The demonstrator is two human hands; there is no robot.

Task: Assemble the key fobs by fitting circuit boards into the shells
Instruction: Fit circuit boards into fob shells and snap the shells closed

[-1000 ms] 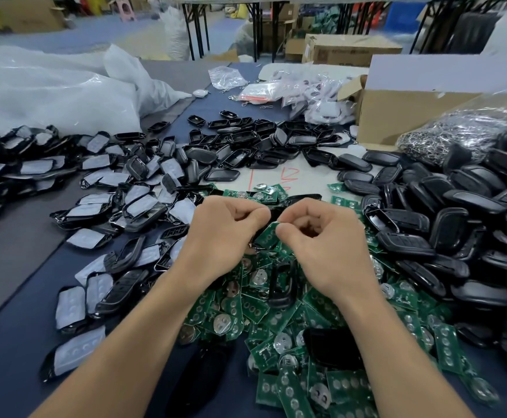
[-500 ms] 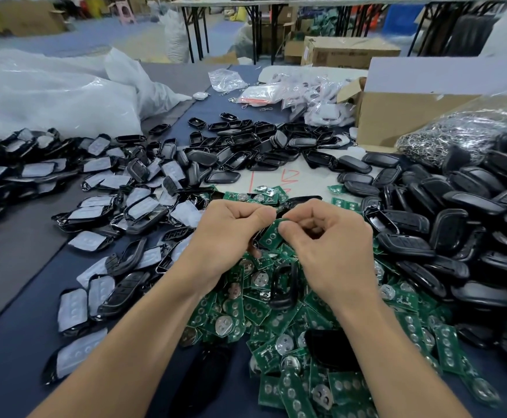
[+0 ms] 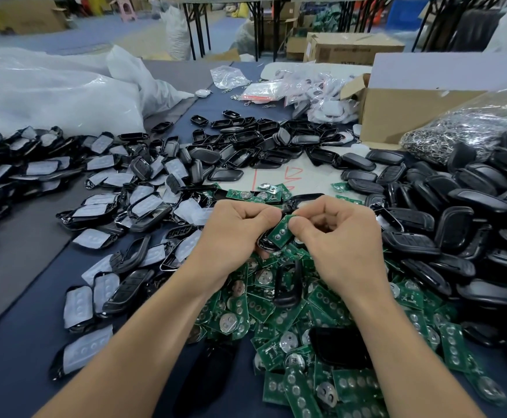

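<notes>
My left hand [image 3: 231,233] grips a black key fob shell [image 3: 266,243], mostly hidden under its fingers. My right hand [image 3: 336,236] pinches a green circuit board [image 3: 282,232] by its upper end, and the board lies tilted against the shell. Both hands hover over a heap of green circuit boards [image 3: 306,327] with round metal battery clips. Black shells with white liners [image 3: 143,203] lie spread to the left. A big pile of black shell halves [image 3: 457,212] fills the right.
More open black shells [image 3: 246,140] lie beyond the hands. A cardboard box [image 3: 412,101] and a bag of metal key rings [image 3: 463,131] stand at the back right. White plastic bags [image 3: 50,92] fill the back left. Loose shells [image 3: 336,345] lie on the board heap.
The board has tipped lower against the shell between my hands. Both hands stay at the same spot over the heap.
</notes>
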